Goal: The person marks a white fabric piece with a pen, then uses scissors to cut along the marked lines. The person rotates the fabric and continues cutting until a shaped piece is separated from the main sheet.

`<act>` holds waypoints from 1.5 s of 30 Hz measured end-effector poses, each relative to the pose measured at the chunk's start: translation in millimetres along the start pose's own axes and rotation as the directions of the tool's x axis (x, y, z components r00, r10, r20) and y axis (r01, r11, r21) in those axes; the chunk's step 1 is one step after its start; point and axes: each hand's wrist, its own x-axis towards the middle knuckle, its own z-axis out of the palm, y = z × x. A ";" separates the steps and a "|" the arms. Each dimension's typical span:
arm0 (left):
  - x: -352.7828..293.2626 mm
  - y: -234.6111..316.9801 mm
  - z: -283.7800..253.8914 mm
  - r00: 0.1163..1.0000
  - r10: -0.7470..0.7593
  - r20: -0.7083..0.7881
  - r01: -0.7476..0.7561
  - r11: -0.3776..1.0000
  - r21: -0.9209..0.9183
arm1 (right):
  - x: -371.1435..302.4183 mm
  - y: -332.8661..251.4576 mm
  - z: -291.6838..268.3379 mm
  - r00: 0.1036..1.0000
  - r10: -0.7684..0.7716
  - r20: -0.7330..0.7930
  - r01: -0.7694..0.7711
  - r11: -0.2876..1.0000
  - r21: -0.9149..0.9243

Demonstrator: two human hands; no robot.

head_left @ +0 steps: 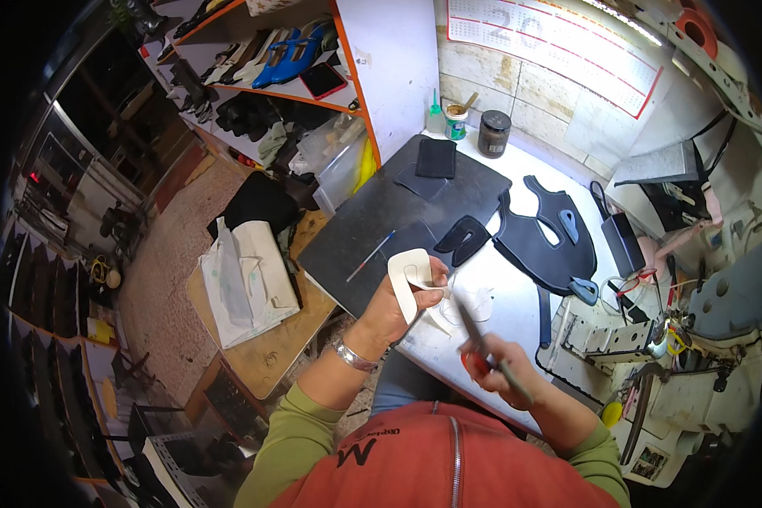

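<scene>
My left hand (383, 315) is closed on a white piece of sheet material (400, 284) with a curved, hooked outline. Thin white strips (437, 318) dangle beside its edge. In my right hand (510, 366) is a pair of scissors (470, 322), slightly blurred, with long dark blades and red at the grip. The blades point up and away, close to the right of the white piece. White scraps (476, 305) lie on the table below. Just beyond my hands rests a small black cut-out piece (461, 240).
A dark mat (330, 245) with a pen (370, 256) covers the white table's left part. Black padded pieces (543, 241) lie to the right, near a sewing machine (720, 313). At the back stand a dark jar (494, 134) and a small tub (455, 125). Shelves with shoes (292, 55) rise far left.
</scene>
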 end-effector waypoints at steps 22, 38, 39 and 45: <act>-45.8 -10.4 26.1 0.978 0.147 -0.146 -0.137 0.988 0.072 | 33.6 -39.3 -8.1 0.888 0.127 -0.441 0.059 0.921 0.385; -31.4 8.2 26.2 0.993 0.117 0.026 -0.113 0.850 0.515 | 20.5 -20.1 -13.0 0.907 0.095 -0.411 -0.048 0.991 0.124; -30.7 6.7 27.0 0.991 0.132 0.028 -0.128 0.862 0.491 | 21.0 -16.7 -12.8 0.903 0.040 -0.428 -0.019 0.998 0.051; -25.2 28.1 32.9 0.995 0.085 -0.047 -0.054 0.886 0.460 | -3.5 -6.2 -12.2 0.958 -0.043 -0.283 -0.002 0.988 -0.155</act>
